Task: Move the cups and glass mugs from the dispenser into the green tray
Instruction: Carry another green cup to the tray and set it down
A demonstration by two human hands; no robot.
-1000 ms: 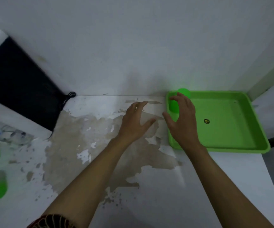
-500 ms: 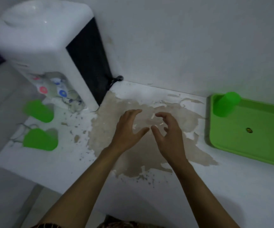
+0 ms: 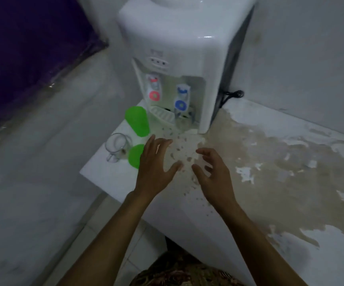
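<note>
On peeling white counter [image 3: 270, 254], dispenser [image 3: 179, 58]

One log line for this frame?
left hand: open, empty | right hand: open, empty | two green cups, glass mug by dispenser

No text is readable; the mark on the dispenser [image 3: 173, 65] is too blurred.

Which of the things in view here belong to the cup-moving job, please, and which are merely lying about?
Belonging to the job:
far green cup
near green cup
glass mug
dispenser
both hands, left and right, open

Lying about:
black power cord
purple cloth
</note>
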